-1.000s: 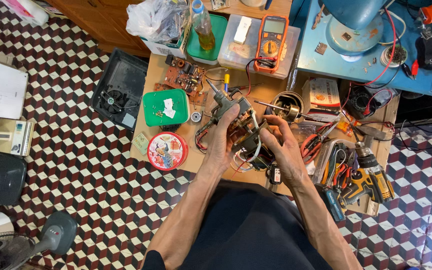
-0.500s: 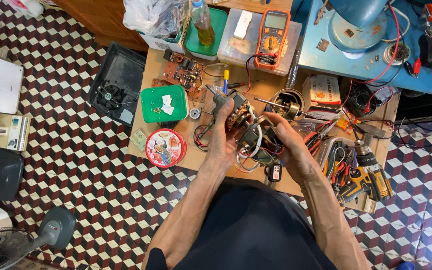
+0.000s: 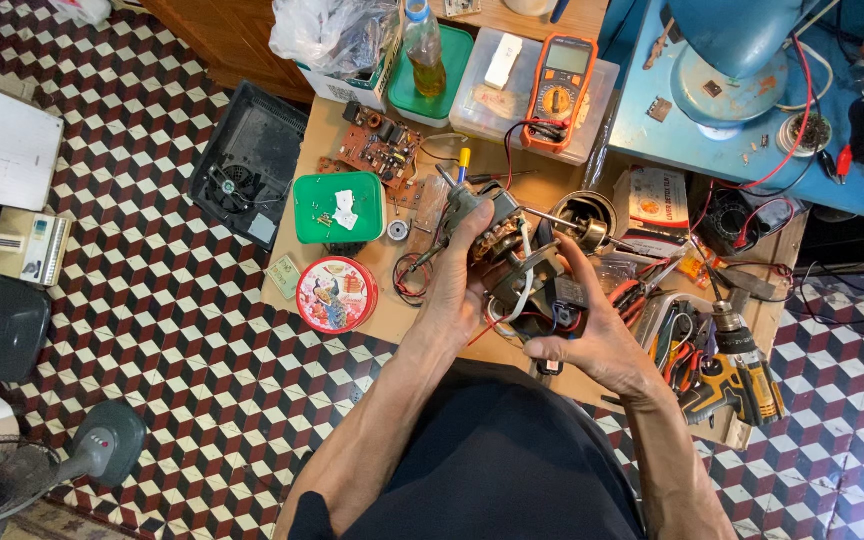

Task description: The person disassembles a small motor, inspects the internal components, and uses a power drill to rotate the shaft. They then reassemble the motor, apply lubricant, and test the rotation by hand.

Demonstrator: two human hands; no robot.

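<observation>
Over wooden bench (image 3: 372, 310), left hand (image 3: 457, 290) & right hand (image 3: 587, 340) both clamp small grey electric motor w/ copper windings (image 3: 512, 255); trailing white/red wires (image 3: 512, 310) could snag, risk of tearing loose.

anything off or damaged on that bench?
The motor assembly in the left hand and right hand is stripped, with loose wires hanging. A bare circuit board lies uncased. Nothing looks spilled.
</observation>
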